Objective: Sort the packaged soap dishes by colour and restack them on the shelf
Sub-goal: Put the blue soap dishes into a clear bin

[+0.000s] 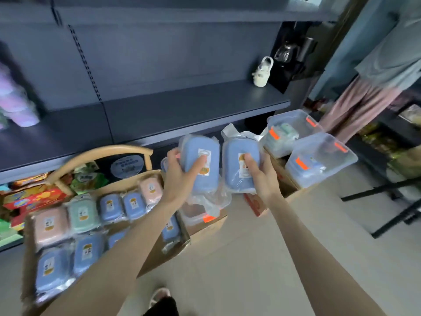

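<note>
My left hand (182, 169) grips a blue packaged soap dish (193, 153), thumb across its label. My right hand (259, 172) grips a second blue packaged soap dish (232, 165) beside it. Both are held just below the front edge of the dark grey shelf (182, 115). Below left, a cardboard box (134, 181) holds several wrapped dishes: pink (51, 224), green (83, 213) and blue (134, 204).
Two clear plastic bins (293, 128) (323, 156) with orange clips stand at right on cartons. A small white shoe (263, 73) sits at the shelf's back right. A person in pink trousers (355, 110) stands far right. Pastel stacked items (16, 103) occupy the shelf's left.
</note>
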The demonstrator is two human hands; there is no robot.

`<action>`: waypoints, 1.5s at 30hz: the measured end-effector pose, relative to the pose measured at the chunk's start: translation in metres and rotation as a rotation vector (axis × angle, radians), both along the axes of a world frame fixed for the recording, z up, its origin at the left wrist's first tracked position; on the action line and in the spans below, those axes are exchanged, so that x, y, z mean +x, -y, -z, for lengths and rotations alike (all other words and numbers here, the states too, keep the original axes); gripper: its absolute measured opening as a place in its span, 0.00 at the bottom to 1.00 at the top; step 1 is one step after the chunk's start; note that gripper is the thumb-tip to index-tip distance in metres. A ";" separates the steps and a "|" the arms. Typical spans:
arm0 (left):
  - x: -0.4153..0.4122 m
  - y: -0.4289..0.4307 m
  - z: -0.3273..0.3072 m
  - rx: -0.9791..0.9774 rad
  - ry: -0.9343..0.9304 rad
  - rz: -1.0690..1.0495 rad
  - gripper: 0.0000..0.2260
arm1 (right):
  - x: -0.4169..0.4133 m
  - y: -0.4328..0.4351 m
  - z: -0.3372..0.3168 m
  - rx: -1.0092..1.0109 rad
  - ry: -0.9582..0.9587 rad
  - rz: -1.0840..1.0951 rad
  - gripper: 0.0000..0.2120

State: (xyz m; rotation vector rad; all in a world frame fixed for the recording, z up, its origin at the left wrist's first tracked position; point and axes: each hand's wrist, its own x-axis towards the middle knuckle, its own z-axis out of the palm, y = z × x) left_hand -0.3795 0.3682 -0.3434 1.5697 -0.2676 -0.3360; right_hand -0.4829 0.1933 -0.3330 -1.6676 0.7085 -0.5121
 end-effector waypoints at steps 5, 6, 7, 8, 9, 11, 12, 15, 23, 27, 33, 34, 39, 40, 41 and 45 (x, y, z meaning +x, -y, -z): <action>0.011 0.078 -0.042 -0.012 0.158 0.091 0.16 | 0.000 0.073 -0.042 -0.143 0.024 0.048 0.13; 0.014 0.093 -0.049 -0.016 0.179 0.108 0.17 | 0.002 0.088 -0.047 -0.163 0.032 0.061 0.13; 0.018 0.109 -0.053 -0.018 0.194 0.121 0.19 | 0.005 0.104 -0.051 -0.182 0.030 0.071 0.13; 0.022 0.125 -0.057 -0.017 0.206 0.130 0.20 | 0.008 0.119 -0.054 -0.194 0.023 0.075 0.14; 0.026 0.142 -0.059 -0.017 0.220 0.136 0.20 | 0.010 0.134 -0.056 -0.206 0.016 0.078 0.14; 0.035 0.175 -0.061 -0.014 0.251 0.144 0.20 | 0.015 0.166 -0.059 -0.238 0.009 0.110 0.15; 0.039 0.193 -0.062 -0.010 0.261 0.145 0.21 | 0.017 0.184 -0.060 -0.254 0.000 0.133 0.16; 0.050 0.246 -0.062 0.022 0.290 0.141 0.26 | 0.018 0.236 -0.065 -0.289 -0.040 0.172 0.19; 0.041 0.402 -0.058 0.027 0.341 0.246 0.25 | -0.006 0.377 -0.064 -0.314 -0.083 0.326 0.17; 0.024 0.485 -0.048 0.034 0.357 0.272 0.25 | -0.023 0.452 -0.055 -0.343 -0.112 0.352 0.13; -0.011 0.598 -0.030 0.110 0.315 0.235 0.24 | -0.053 0.574 -0.042 -0.344 -0.171 0.283 0.20; -0.016 0.613 -0.027 0.127 0.320 0.225 0.25 | -0.056 0.591 -0.039 -0.348 -0.183 0.270 0.20; -0.022 0.677 -0.004 0.182 0.275 0.147 0.29 | -0.052 0.669 -0.019 -0.310 -0.221 0.185 0.22; -0.020 0.686 0.001 0.204 0.276 0.126 0.30 | -0.048 0.681 -0.013 -0.308 -0.231 0.163 0.21; -0.018 0.696 0.007 0.228 0.278 0.108 0.30 | -0.043 0.693 -0.006 -0.312 -0.245 0.139 0.21; -0.001 0.733 0.037 0.284 0.218 0.058 0.32 | -0.013 0.737 0.026 -0.287 -0.304 0.042 0.19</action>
